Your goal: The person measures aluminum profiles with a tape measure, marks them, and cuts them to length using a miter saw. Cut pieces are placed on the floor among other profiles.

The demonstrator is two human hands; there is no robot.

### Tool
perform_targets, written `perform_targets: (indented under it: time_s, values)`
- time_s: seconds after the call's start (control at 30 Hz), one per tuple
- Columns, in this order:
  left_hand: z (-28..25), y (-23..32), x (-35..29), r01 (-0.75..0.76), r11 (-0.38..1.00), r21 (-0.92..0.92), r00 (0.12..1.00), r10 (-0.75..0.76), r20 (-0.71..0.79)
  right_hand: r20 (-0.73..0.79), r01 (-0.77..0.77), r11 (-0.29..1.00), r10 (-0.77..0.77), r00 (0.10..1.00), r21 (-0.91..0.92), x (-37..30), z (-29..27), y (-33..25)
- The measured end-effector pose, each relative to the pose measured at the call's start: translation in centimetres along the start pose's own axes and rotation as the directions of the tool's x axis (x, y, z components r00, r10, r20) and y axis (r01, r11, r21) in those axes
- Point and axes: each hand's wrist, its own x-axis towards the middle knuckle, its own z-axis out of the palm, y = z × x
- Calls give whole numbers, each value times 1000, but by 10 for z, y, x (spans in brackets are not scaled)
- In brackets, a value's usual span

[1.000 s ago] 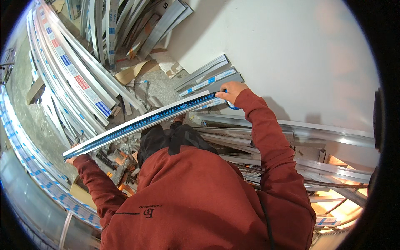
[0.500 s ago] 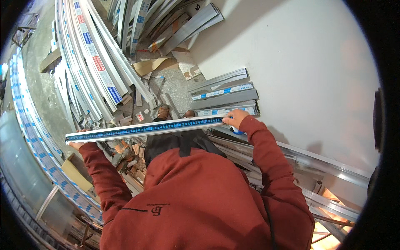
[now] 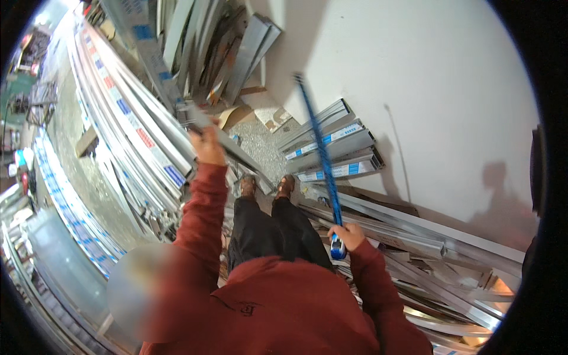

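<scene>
No wording reads clearly to me: markings blur on the blade (image 3: 323, 155) of my blue tape measure (image 3: 338, 249), and print is too small on the red and blue labels (image 3: 145, 138) along the long profiles (image 3: 143, 110) and the blue-and-white strips (image 3: 344, 135) on the short profiles (image 3: 354, 147). My sweatshirt (image 3: 319, 313) bears a dark emblem (image 3: 247, 309).

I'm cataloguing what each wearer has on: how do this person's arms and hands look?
Long rust-red sleeves reach the wrists on both sides, with no print visible. The left hand and right hand are bare, without gloves; blur hides finer detail on the left.
</scene>
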Motion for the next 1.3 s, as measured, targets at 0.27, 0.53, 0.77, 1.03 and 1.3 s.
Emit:
perform_targets:
  time_s: [0.27,0.53,0.77,1.03,1.3]
  values:
    - [131,-198,3,-206,613,763,918,-150,368,-402,97,934,52,914,343,-24,37,98]
    - [212,-288,25,-264,448,854,858,-295,420,-552,138,909,113,826,393,-27,72,146]
    - [249,-290,-9,-349,489,799,903,-51,426,-569,150,897,128,813,415,-29,81,171]
    - [319,-258,-121,-669,613,419,436,-133,890,-567,156,872,158,808,465,-28,85,166]
    - [257,-238,-138,-561,659,501,690,36,723,-548,116,906,141,825,407,-30,76,165]
